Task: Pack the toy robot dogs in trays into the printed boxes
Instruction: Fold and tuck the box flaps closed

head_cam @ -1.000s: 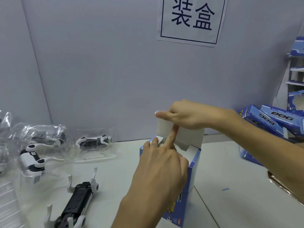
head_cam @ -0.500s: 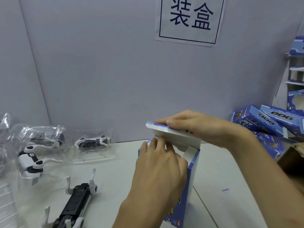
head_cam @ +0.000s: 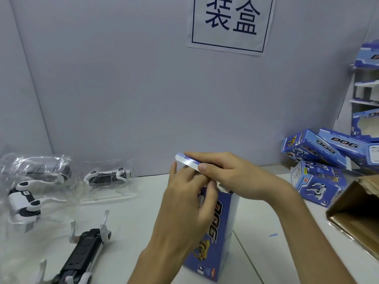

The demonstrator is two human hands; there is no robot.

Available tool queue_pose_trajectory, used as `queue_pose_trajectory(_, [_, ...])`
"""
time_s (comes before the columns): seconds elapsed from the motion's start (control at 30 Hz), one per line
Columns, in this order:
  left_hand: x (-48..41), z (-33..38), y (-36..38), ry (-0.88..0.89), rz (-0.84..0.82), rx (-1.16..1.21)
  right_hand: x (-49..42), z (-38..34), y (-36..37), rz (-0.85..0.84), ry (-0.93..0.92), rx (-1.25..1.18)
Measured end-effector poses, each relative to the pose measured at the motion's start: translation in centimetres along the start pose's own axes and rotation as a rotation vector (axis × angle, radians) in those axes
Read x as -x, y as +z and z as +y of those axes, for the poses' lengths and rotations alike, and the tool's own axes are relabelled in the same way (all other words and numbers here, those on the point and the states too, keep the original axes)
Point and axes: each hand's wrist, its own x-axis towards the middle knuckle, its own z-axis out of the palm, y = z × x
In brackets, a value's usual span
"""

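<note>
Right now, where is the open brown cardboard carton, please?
Head view: the carton sits at the white table's right edge, beside the piled blue printed boxes.

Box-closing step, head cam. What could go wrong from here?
1. The left hand has its fingers at the opening, just under the blue-and-white cardboard top flap that the right hand pinches. Folding it down now may trap them or crease the flap.
2. The tall blue printed cardboard box stands on end, so a sideways push while tucking may tip it.
</note>
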Motion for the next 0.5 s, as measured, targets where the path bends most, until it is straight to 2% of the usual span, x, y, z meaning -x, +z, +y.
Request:
queue_pose_trajectory(0.07, [1.0,-1.3,0.5,0.079,0.130,0.025,0.0,0.4,-0.2,0.005,0.027,0.001])
queue_pose_trajectory(0.2, [2.2,-2.8,1.5,0.231,0.275,-0.116,-0.2,0.5,-0.4,-0.023,0.006,-0.105])
queue_pose_trajectory(0.5, [3.3,-3.2,2.7,0.234,0.373,-0.145,0.0,0.7,-0.6,-0.093,-0.014,-0.091])
